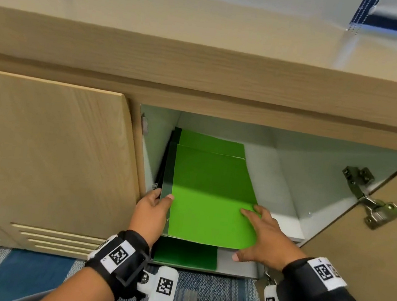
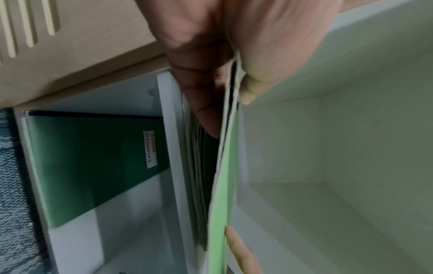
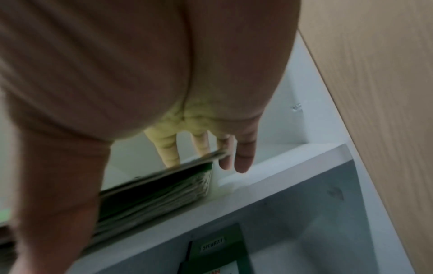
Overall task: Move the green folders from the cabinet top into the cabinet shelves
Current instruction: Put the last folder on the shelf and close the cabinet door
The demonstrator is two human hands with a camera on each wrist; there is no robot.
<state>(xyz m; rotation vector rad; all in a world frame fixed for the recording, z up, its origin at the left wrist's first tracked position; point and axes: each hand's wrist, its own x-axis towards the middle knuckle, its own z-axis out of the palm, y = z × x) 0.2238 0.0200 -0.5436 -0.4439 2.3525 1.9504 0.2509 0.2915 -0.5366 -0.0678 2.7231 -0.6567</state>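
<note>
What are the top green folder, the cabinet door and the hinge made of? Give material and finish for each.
Top green folder: likely thin card or paperboard, matte; its cover flexes and the edge shows pale in the left wrist view.
Cabinet door: wood-grain laminate or veneer over board, probably; satin, with an even printed-looking grain.
Hinge: metal, dull silver plating, with glints and screw heads.

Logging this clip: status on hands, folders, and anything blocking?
Left hand grips the bright green folder stack by its left edge. Right hand flat on top, fingers straight. Stack part-way onto white upper shelf. Nothing blocking.
</note>
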